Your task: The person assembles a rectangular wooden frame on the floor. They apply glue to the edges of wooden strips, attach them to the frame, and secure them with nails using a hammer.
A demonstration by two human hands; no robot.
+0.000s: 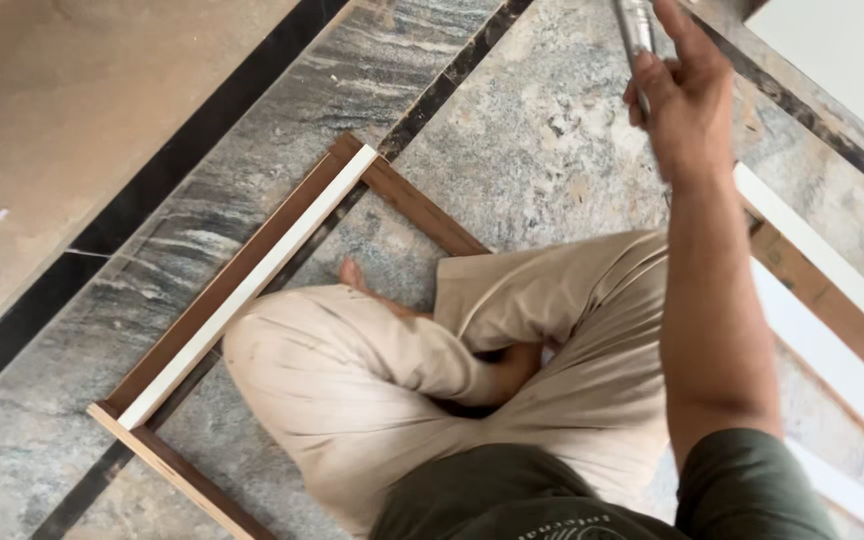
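Note:
My right hand [687, 95] is stretched out to the upper right and grips a slim metal tool [635, 25] whose upper end runs out of the top of the view. My left hand is out of sight. I sit cross-legged in beige trousers [372, 370] inside a brown wooden frame [252, 265] with a white strip along its inner edge. The frame lies flat on the grey stone floor [512, 140]. A bare foot [354, 275] shows near the frame's far corner.
More wooden and white boards [832, 290] lie at the right edge, partly behind my arm. A black band [182, 150] in the floor runs diagonally at the left, with a tan slab [72, 100] beyond it.

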